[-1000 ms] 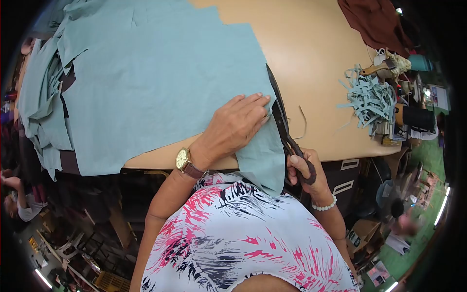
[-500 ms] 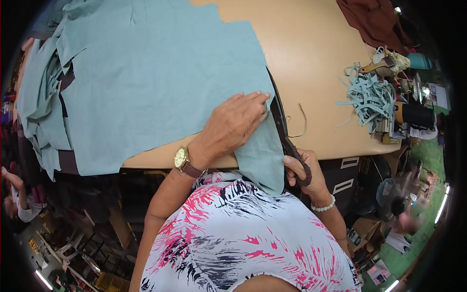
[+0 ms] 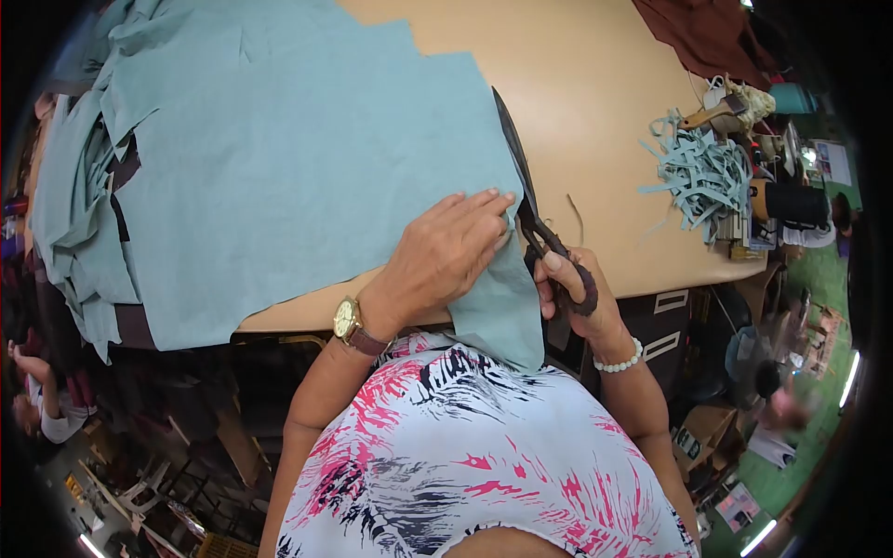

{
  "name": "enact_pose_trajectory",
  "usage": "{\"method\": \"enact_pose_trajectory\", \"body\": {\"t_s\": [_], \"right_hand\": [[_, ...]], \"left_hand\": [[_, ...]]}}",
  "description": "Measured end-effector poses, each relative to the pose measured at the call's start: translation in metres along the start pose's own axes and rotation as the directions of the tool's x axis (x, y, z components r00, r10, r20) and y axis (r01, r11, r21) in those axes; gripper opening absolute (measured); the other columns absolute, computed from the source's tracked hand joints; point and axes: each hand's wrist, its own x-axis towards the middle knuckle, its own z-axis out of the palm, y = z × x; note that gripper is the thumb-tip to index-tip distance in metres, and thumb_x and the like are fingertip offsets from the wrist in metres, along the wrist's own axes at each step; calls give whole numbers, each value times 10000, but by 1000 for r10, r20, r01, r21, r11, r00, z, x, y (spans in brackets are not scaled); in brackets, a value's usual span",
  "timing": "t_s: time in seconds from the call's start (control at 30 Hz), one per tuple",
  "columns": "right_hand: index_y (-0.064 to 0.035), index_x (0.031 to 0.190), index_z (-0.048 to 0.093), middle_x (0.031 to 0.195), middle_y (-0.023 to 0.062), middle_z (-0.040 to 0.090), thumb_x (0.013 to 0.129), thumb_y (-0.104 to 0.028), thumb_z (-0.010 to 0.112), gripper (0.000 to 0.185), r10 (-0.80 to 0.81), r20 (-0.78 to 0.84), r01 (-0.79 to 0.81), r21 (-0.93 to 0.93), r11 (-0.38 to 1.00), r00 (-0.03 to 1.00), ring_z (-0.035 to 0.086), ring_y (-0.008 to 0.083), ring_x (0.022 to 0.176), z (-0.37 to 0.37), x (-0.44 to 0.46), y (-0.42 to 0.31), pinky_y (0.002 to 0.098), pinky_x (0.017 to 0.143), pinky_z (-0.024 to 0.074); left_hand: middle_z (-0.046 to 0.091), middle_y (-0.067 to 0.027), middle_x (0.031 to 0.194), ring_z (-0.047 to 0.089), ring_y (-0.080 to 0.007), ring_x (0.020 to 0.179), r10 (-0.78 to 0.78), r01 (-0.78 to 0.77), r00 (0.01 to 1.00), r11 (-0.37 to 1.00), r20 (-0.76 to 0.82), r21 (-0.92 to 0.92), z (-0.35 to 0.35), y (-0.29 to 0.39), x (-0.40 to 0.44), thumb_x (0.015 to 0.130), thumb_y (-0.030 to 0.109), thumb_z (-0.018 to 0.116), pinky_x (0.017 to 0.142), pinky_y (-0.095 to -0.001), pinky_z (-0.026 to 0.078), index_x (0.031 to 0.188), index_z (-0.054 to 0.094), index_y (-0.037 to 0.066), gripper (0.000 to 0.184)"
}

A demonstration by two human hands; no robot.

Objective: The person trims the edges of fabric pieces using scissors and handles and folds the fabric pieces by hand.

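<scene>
A wide piece of pale blue-green leather or cloth (image 3: pixel 298 158) lies spread over the table, its near strip hanging over the front edge against my shirt. My left hand (image 3: pixel 448 249) rests flat on this sheet, fingers stretched toward its right edge. In my right hand (image 3: pixel 588 296) is a pair of large dark scissors (image 3: pixel 524 191), the fingers and thumb around the handles. The scissors' blades run along the sheet's right edge and are slightly parted near the handles. Part of the lower blade is hidden by the sheet.
A heap of thin blue-green offcut strips (image 3: pixel 699 177) sits at the table's right, beside a wooden-handled brush (image 3: pixel 714 112). Brown material (image 3: pixel 712 37) lies at the far right. One thin scrap (image 3: pixel 577 216) is on the tan tabletop (image 3: pixel 595 121). Drawers (image 3: pixel 656 325) are below the edge.
The scissors have moved forward along the sheet's right edge, and their handles have spread apart. My left hand stays pressed on the sheet.
</scene>
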Motion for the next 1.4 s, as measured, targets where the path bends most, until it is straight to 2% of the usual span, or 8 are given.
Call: {"method": "enact_pose_trajectory", "body": {"t_s": [0.2,0.5,0.7,0.8,0.9,1.0,1.1,1.4], "right_hand": [[-28,664,521,533,9,456,813,-370,596,381,12,-21,-12,15,1000,1000,453,73,415,0,0,5,188,403,357],[-34,646,530,494,-8,467,812,-289,639,324,42,-23,-41,26,999,999,435,50,384,-2,-3,6,184,381,333],[-39,624,525,477,-15,462,803,-268,656,319,88,-53,-92,-65,994,995,444,46,381,0,-4,4,178,368,328],[-38,611,521,463,-12,461,813,-291,638,345,78,-49,-80,-37,996,996,453,53,375,3,-4,6,177,361,337],[-31,613,522,460,5,471,815,-342,622,383,2,-30,-1,43,999,1000,463,66,368,5,-4,-1,183,359,354],[-22,630,525,471,23,480,800,-395,621,421,26,-32,-28,-56,998,999,470,77,371,3,6,-7,191,359,364],[-17,642,529,476,31,482,774,-417,646,437,11,-60,-11,11,1000,998,476,83,376,7,17,-10,195,360,368],[-16,649,536,492,19,472,762,-416,664,435,11,-81,-7,45,999,997,459,75,376,10,20,-14,194,354,346]], "left_hand": [[557,-105,1169,537,-275,1075,-9,9,1000,1000,-4,-15,-1,0,0,772,25,575,888,-413,437,856,486,25,123],[566,-110,1151,539,-285,1069,-6,6,1000,1000,-2,-31,0,-1,0,773,6,568,885,-411,435,874,494,22,126],[562,-117,1153,538,-291,1065,1,-1,1000,1000,-1,-31,0,0,0,777,4,569,886,-409,434,886,496,16,132],[560,-120,1156,538,-298,1063,-1,1,1000,999,2,-37,0,-1,0,775,1,571,890,-406,432,884,496,14,133],[559,-123,1157,537,-306,1060,3,-3,1000,999,-2,-42,-2,1,0,772,-5,573,895,-403,429,885,498,13,137],[559,-125,1156,536,-284,1068,23,-23,1000,999,-7,-37,-1,2,0,792,37,569,874,-416,440,881,492,21,119],[558,-127,1156,536,-274,1072,33,-33,999,998,3,-44,-1,2,-4,797,60,572,863,-425,445,879,487,24,124],[562,-130,1151,540,-280,1067,47,-47,999,996,0,-74,-1,4,-6,786,48,576,865,-424,443,861,490,24,116]]}}
